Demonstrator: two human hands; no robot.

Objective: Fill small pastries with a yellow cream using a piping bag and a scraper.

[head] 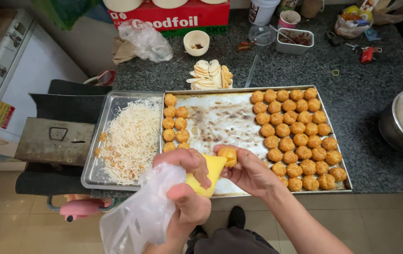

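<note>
Left hand (187,188) clamped on piping bag (201,176), right hand (248,171) pinching puff (228,155) over tray (220,89). Risk: hard squeeze splits puff, cream spills.

Bare hands, bare forearms — no gloves.
The left hand (187,188) and right hand (248,171) wore no rings or watch; below showed dark trousers (234,242) and a black shoe (235,217).
</note>
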